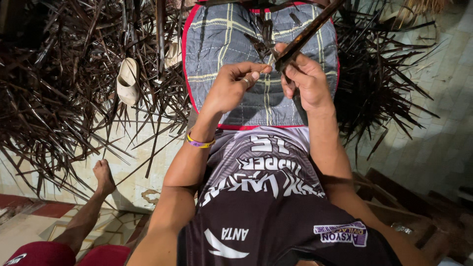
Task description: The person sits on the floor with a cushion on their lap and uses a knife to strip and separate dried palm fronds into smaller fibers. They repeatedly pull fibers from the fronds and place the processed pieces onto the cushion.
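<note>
Tiled floor strewn with dried dark palm leaves both sides; pale sandal lying among them at left. Checked grey cloth with red edge spread over lap. Right hand clenched round dark leaf stalk, stalk slanting up to right above cloth. Left hand just beside it, fingers curled, thumb and forefinger pinching thin strip near stalk's lower end. Yellow-purple wristband on left wrist. Another person's bare foot at lower left.
</note>
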